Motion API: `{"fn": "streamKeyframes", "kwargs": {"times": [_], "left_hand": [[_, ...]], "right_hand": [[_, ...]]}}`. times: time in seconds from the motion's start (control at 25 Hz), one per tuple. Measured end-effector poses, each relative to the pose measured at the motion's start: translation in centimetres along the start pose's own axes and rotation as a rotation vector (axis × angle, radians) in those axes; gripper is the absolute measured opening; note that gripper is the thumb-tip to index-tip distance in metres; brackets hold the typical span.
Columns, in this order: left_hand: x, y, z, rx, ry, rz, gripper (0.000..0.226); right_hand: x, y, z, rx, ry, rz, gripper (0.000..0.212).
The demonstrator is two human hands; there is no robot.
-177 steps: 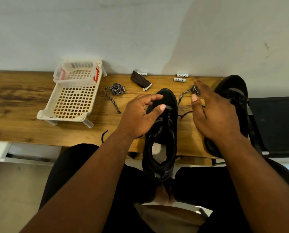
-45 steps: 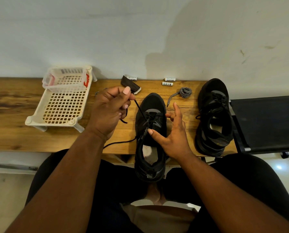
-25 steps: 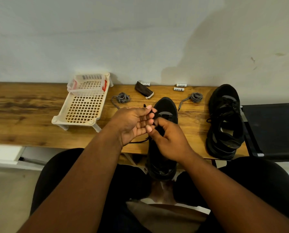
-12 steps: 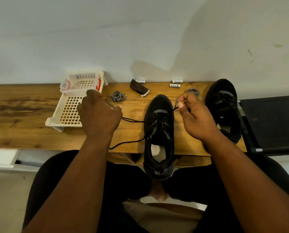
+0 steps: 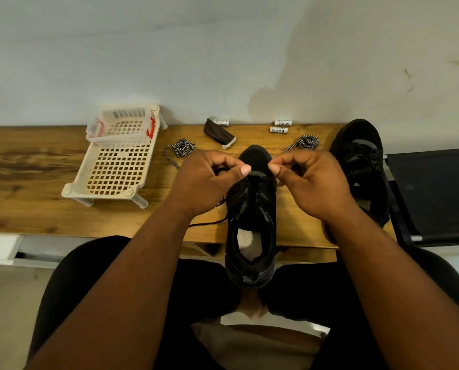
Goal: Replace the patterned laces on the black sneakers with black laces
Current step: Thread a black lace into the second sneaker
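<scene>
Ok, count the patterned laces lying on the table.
2. One patterned lace lies coiled between the white basket and the middle sneaker; the other patterned lace lies coiled between the two sneakers, near the wall. None seem hidden.

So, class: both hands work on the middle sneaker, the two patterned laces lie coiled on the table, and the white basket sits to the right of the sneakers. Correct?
Not quite. The head view shows the basket left of the sneaker, not right. Both hands, left and right, do work on it, and two patterned laces lie coiled on the table.
</scene>
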State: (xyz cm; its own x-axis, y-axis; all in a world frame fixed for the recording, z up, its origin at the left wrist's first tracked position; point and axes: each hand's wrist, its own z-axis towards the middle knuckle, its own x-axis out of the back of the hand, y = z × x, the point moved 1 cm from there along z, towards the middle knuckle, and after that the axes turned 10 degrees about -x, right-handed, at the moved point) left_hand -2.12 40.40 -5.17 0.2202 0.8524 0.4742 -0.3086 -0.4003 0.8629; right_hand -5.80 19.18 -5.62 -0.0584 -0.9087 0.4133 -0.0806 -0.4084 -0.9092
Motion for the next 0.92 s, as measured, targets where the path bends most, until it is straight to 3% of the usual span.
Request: {"fn": "streamKeyframes", "kwargs": {"times": [0.12, 0.28, 0.36, 0.56, 0.64, 0.76, 0.92], "left_hand": [[-1.0, 0.3, 0.0, 0.038, -0.018, -0.014, 0.007], [-2.0, 0.1, 0.1, 0.073, 0.096, -0.132, 0.007], [-2.2, -0.1, 0.3, 0.078, 0.143, -0.111, 0.009], [-2.0, -1.6, 0.2, 0.085, 0.004, 0.098, 0.007], [-2.2, -2.1, 0.2, 0.095, -0.065, 0.053, 0.011], [-2.6, -1.1, 0.2, 0.181, -0.188, -0.266, 0.025], [-1.6, -0.9, 0.4, 0.183, -0.168, -0.018, 0.008]], "right_hand": [[-1.0, 0.8, 0.2, -0.017, -0.039, 0.009, 0.017], [-2.4, 0.6, -0.3, -0.142, -0.220, 0.321, 0.017], [-2.4, 0.5, -0.1, -0.188, -0.150, 0.371, 0.014], [-2.6, 1.9, 0.7, -0.123, 0.087, 0.045, 0.008], [-2.8, 1.9, 0.5, -0.060, 0.053, -0.005, 0.009], [-3.0, 1.7, 0.4, 0.091, -0.014, -0.107, 0.018], [-2.9, 1.8, 0.4, 0.050, 0.012, -0.081, 0.022]]}}
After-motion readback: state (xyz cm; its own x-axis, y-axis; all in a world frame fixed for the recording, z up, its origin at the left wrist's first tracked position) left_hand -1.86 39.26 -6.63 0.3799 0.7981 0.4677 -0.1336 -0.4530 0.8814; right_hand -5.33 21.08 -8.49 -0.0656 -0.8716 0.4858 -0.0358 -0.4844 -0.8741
